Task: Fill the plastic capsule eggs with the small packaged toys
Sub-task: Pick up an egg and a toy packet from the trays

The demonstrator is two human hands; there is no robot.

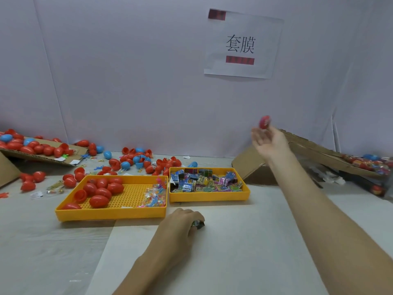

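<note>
White-walled desk (234, 256): our right hand (271, 142), fingers spread, has a red egg (264, 122) just beyond it, near the cardboard box (253, 165); it may bounce out. Our left hand (180, 225) grips a packaged toy (198, 223).

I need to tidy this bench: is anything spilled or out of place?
Yes: red and blue capsule eggs lie scattered loose on the table behind the yellow trays, some split into halves, outside any container.

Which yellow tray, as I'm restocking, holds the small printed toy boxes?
The right-hand tray, heaped with printed packets; the left tray holds red eggs and clear-bagged trinkets.
</note>
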